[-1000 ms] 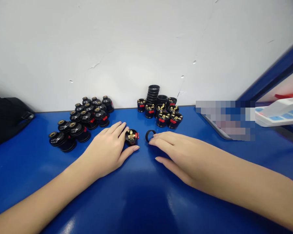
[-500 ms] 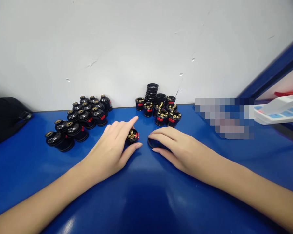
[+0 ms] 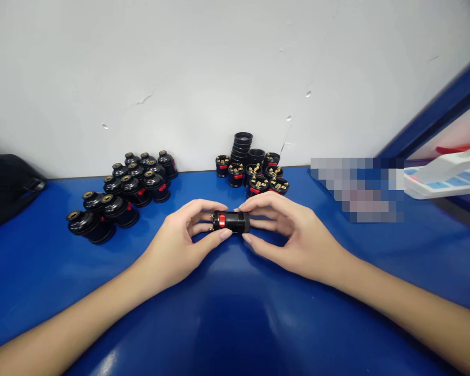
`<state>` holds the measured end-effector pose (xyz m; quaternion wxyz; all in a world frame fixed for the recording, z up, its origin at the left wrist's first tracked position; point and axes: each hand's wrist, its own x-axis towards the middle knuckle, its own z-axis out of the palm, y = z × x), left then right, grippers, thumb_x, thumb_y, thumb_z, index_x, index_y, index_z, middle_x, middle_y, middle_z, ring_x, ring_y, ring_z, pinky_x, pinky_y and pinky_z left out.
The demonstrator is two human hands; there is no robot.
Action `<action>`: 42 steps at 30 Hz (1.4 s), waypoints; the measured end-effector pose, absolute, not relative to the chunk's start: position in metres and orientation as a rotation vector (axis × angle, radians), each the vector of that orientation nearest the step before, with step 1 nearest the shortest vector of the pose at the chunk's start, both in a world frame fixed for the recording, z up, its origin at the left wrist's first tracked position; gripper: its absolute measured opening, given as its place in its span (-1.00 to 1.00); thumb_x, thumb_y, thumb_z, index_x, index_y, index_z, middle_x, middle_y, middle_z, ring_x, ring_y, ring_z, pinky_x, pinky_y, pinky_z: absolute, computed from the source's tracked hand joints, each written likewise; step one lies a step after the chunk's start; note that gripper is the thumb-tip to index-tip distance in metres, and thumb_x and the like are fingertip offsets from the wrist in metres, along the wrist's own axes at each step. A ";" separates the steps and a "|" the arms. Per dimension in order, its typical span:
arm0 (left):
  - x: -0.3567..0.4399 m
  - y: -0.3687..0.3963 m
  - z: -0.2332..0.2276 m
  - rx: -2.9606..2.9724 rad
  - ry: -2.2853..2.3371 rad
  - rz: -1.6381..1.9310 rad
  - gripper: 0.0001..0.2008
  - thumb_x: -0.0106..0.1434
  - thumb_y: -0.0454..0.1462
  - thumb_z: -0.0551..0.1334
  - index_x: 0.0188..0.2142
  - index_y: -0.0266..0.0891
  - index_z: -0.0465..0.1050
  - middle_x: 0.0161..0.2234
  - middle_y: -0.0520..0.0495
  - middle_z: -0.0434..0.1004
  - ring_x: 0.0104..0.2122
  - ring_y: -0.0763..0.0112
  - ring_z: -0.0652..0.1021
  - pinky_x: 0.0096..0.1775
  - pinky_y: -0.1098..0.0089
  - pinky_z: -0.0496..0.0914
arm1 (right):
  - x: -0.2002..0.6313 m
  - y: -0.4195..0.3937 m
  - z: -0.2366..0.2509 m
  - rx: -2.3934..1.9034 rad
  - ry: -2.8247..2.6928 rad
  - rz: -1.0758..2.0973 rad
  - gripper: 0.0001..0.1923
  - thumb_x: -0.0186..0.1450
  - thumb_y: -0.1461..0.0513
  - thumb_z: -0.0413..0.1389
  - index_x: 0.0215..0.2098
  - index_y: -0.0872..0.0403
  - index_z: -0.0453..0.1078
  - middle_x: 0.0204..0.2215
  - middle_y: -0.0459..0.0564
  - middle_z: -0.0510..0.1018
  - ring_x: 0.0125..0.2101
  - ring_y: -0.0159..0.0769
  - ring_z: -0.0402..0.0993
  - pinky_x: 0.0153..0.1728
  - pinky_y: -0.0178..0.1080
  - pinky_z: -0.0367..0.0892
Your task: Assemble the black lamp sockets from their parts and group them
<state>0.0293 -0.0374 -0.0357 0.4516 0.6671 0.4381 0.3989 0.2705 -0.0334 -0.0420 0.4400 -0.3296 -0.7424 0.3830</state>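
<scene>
Blue laminate of the counter (image 3: 235, 324) fills the near field, glossy and bare where the two forearms cross it. Just above it, at the centre of the view, a black socket body (image 3: 223, 221) with a red tab and brass terminals is now held clear of the surface, turned on its side. Half a second ago it stood upright on the counter under the left hand (image 3: 176, 240), and a loose black ring (image 3: 241, 222) lay flat beside it at 3 o'clock under the right hand (image 3: 293, 235). Both pieces have since been lifted and brought together: the ring is seen pressed against the right end of the body, so the two read as one short cylinder. The left hand is closed on the body by thumb and fingertips; the right hand is closed on the ring in the same way. Whether the ring is fully seated cannot be told. It is judged that joining of the two parts is under way.

Farther off, at 10 o'clock, a cluster of domed black caps (image 3: 119, 196) is gathered. At 12 o'clock, against the white wall (image 3: 180, 78), a group of open socket bodies (image 3: 258, 177) is set beside a stack of rings (image 3: 241, 146).
</scene>
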 end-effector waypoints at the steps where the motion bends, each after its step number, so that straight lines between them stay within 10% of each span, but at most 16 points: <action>1: 0.030 -0.037 -0.036 1.612 1.075 0.978 -0.65 0.30 -0.18 0.47 0.04 -0.20 0.59 -0.02 -0.12 0.72 0.00 0.21 0.71 0.08 0.24 0.65 | 0.271 -0.032 -0.043 -0.808 -1.844 0.941 -0.67 0.33 0.37 0.33 0.03 0.01 0.50 -0.02 0.00 0.56 0.06 -0.17 0.69 0.16 -0.07 0.66; 10: 0.032 -0.037 -0.030 1.495 1.110 0.875 -0.60 0.34 -0.05 0.45 0.01 -0.29 0.60 -0.28 -0.10 0.77 -0.29 0.29 0.77 -0.17 0.38 0.67 | 0.276 -0.030 -0.040 -0.669 -2.046 0.471 -0.63 0.30 0.48 0.28 -0.02 0.00 0.52 -0.04 0.03 0.65 0.02 -0.18 0.65 0.13 -0.11 0.62; 15: 0.032 -0.037 -0.030 1.585 1.097 0.869 -0.65 0.41 -0.05 0.38 -0.02 -0.30 0.60 -0.42 -0.04 0.71 -0.40 0.35 0.73 -0.24 0.40 0.66 | 0.276 -0.032 -0.042 -0.723 -1.947 0.762 -0.63 0.29 0.42 0.33 0.03 0.02 0.55 -0.02 0.03 0.63 0.01 -0.17 0.69 0.08 -0.11 0.70; 28: 0.027 -0.040 -0.042 2.540 0.882 1.192 -0.67 0.40 -0.51 0.35 0.06 -0.15 0.51 -0.05 -0.06 0.58 -0.04 0.43 0.64 0.06 0.41 0.57 | 0.270 -0.028 -0.037 -0.888 -1.570 1.325 -0.67 0.09 0.36 0.48 -0.20 0.06 0.59 -0.32 -0.08 0.77 -0.31 -0.25 0.80 -0.23 -0.33 0.72; 34: 0.029 -0.039 -0.040 2.446 0.985 1.068 -0.43 0.43 -0.12 0.42 0.31 -0.13 0.30 0.16 -0.19 0.50 0.14 0.20 0.58 0.15 0.22 0.53 | 0.271 -0.025 -0.036 -0.937 -1.538 1.348 -0.66 0.05 0.33 0.51 -0.23 0.07 0.59 -0.32 -0.04 0.78 -0.30 -0.26 0.79 -0.24 -0.36 0.68; 38: 0.028 -0.039 -0.037 2.385 1.209 0.894 -0.69 0.64 -0.12 0.06 0.24 -0.09 0.38 -0.06 -0.08 0.65 -0.08 0.22 0.63 -0.01 0.16 0.49 | 0.271 -0.024 -0.036 -0.976 -1.575 1.321 -0.67 0.08 0.25 0.50 -0.23 0.07 0.57 -0.35 0.00 0.77 -0.31 -0.20 0.78 -0.27 -0.29 0.68; 42: 0.027 -0.040 -0.037 2.381 1.161 0.840 -0.74 0.61 -0.15 0.11 0.20 -0.08 0.40 -0.15 -0.01 0.63 -0.17 0.26 0.63 -0.06 0.18 0.45 | 0.271 -0.024 -0.038 -1.016 -1.598 1.322 -0.67 0.08 0.22 0.50 -0.25 0.06 0.53 -0.39 0.00 0.74 -0.37 -0.21 0.75 -0.32 -0.27 0.66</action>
